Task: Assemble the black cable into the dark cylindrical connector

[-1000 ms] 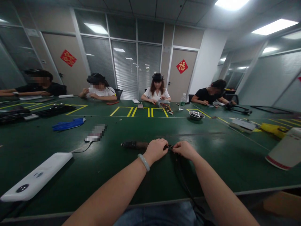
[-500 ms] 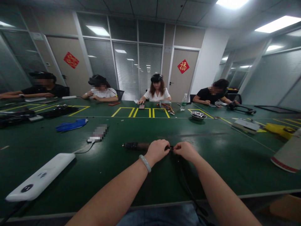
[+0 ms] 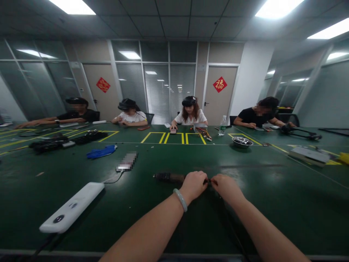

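Note:
A dark, slim electric screwdriver [image 3: 169, 177] lies crosswise on the green table, its metal tip to the left. My left hand [image 3: 194, 185], with a pale bangle at the wrist, covers its right end; the fingers are closed there. Just to the right, the fingertips of my right hand [image 3: 227, 187] pinch the black cable where it meets the tool's end. The two hands almost touch. Fingers hide most of the joint between tool and cable. From there the dark cable [image 3: 231, 225] runs down toward the table's near edge, hard to see against the green.
To the left lie a white power strip [image 3: 75, 207], a phone-like device [image 3: 127, 161] on its cable and a blue glove [image 3: 101, 151]. Farther off stand a metal bowl [image 3: 242, 142] and a water bottle [image 3: 222, 126]. Several people sit along the far side.
My view has tilted up and swung left, so everything sits lower and farther right. Both hands stay together at the screwdriver's cable end, now slightly closer to each other.

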A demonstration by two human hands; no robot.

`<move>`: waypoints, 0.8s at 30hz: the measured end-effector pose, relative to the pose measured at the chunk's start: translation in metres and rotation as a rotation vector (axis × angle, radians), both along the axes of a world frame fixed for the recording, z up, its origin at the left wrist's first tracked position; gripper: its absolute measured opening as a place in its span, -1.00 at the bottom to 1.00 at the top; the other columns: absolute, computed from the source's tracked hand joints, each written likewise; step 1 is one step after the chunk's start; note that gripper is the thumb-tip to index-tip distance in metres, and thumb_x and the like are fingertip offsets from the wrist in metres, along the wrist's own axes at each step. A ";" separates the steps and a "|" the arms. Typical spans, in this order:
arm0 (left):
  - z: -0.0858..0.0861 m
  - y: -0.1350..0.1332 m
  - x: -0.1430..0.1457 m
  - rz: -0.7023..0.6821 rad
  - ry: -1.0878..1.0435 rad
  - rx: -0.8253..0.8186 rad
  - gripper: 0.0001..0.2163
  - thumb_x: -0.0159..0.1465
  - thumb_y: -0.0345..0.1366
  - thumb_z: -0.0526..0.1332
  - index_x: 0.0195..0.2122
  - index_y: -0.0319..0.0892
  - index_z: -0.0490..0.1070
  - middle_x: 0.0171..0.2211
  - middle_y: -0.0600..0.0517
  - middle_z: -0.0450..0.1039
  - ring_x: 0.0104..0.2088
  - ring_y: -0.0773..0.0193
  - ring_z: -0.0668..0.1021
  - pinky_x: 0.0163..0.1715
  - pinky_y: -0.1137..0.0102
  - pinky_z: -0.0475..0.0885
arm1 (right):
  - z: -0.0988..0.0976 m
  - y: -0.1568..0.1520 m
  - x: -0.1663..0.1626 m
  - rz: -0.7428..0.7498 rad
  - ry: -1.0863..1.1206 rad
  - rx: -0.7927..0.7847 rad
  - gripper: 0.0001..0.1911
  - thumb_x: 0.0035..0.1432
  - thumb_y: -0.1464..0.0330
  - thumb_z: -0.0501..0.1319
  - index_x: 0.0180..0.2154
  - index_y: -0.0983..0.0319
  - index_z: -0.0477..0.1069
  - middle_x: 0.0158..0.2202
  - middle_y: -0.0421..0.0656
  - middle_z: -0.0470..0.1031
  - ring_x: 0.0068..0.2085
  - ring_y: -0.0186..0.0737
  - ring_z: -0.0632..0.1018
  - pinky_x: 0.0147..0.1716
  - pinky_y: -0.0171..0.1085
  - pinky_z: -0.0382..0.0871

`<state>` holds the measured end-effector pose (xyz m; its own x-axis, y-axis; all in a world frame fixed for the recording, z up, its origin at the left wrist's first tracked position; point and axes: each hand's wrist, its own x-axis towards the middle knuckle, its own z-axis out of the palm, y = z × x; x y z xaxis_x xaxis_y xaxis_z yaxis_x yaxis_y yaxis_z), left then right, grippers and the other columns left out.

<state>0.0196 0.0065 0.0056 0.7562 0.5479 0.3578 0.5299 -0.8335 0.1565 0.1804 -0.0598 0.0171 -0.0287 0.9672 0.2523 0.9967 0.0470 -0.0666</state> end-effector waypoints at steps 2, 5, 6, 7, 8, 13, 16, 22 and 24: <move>0.000 0.000 -0.001 -0.004 0.008 0.002 -0.88 0.27 -0.24 0.18 -0.22 -0.14 0.37 -0.20 0.02 0.44 -0.17 0.21 0.48 -0.14 0.33 0.37 | 0.000 0.000 0.000 0.044 -0.072 0.020 -0.74 0.21 0.43 0.05 -0.33 0.19 0.52 -0.34 -0.12 0.51 -0.32 -0.22 0.51 -0.32 -0.31 0.26; 0.001 0.000 -0.002 -0.020 0.014 -0.002 -0.87 0.29 -0.24 0.15 -0.20 -0.15 0.36 -0.19 0.01 0.44 -0.16 0.21 0.48 -0.15 0.33 0.38 | 0.000 -0.001 0.001 0.095 -0.111 0.012 -0.72 0.22 0.44 0.03 -0.29 0.19 0.52 -0.34 -0.11 0.48 -0.31 -0.22 0.51 -0.29 -0.30 0.30; 0.001 0.000 -0.002 -0.025 0.017 -0.002 -0.87 0.29 -0.23 0.15 -0.20 -0.15 0.36 -0.18 0.01 0.43 -0.16 0.21 0.48 -0.15 0.33 0.38 | 0.001 0.000 0.002 0.112 -0.111 0.012 -0.72 0.22 0.44 0.03 -0.27 0.19 0.52 -0.33 -0.11 0.48 -0.30 -0.21 0.51 -0.27 -0.29 0.31; 0.001 0.000 -0.002 -0.027 0.019 -0.002 -0.87 0.29 -0.24 0.14 -0.20 -0.15 0.36 -0.18 0.01 0.44 -0.16 0.20 0.49 -0.15 0.32 0.38 | 0.000 0.001 0.003 0.130 -0.109 0.015 -0.72 0.22 0.43 0.03 -0.26 0.18 0.52 -0.30 -0.10 0.49 -0.27 -0.20 0.51 -0.24 -0.28 0.32; 0.001 0.000 -0.002 -0.025 0.020 -0.003 -0.87 0.29 -0.24 0.14 -0.20 -0.15 0.35 -0.18 0.00 0.44 -0.16 0.20 0.49 -0.15 0.31 0.38 | 0.000 0.001 0.004 0.149 -0.104 0.023 -0.72 0.23 0.42 0.02 -0.26 0.18 0.52 -0.25 -0.09 0.49 -0.22 -0.19 0.51 -0.19 -0.26 0.32; 0.004 -0.001 -0.005 -0.036 -0.005 -0.013 -0.80 0.28 -0.25 0.14 -0.09 -0.14 0.31 -0.14 0.00 0.44 -0.13 0.19 0.49 -0.11 0.29 0.37 | -0.003 0.006 0.012 0.181 -0.025 -0.033 -0.73 0.22 0.41 0.01 -0.14 0.19 0.44 -0.05 -0.07 0.49 -0.05 -0.13 0.50 -0.07 -0.20 0.32; 0.007 -0.004 -0.008 -0.058 -0.043 0.004 -0.69 0.27 -0.23 0.16 0.02 -0.11 0.26 -0.07 -0.01 0.43 -0.05 0.18 0.47 -0.01 0.26 0.34 | -0.005 0.008 0.015 0.192 -0.003 -0.068 -0.75 0.22 0.41 0.00 -0.12 0.19 0.38 -0.19 -0.10 0.54 -0.18 -0.15 0.55 -0.17 -0.23 0.35; 0.016 -0.009 -0.021 -0.100 -0.141 0.090 -0.61 0.27 -0.21 0.15 0.12 -0.09 0.21 0.10 0.03 0.35 0.20 0.25 0.26 0.28 0.25 -0.02 | -0.012 0.019 0.021 0.173 -0.048 -0.057 -0.77 0.25 0.38 0.00 -0.10 0.20 0.33 -0.23 -0.10 0.56 -0.23 -0.13 0.57 -0.26 -0.26 0.34; 0.018 -0.008 -0.027 -0.097 -0.169 0.084 -0.62 0.28 -0.23 0.13 0.13 -0.06 0.22 0.10 0.07 0.35 0.21 0.28 0.24 0.29 0.27 -0.04 | -0.014 0.023 0.032 0.135 -0.047 -0.047 -0.78 0.26 0.34 -0.02 -0.15 0.17 0.36 -0.26 -0.11 0.56 -0.23 -0.13 0.57 -0.27 -0.25 0.33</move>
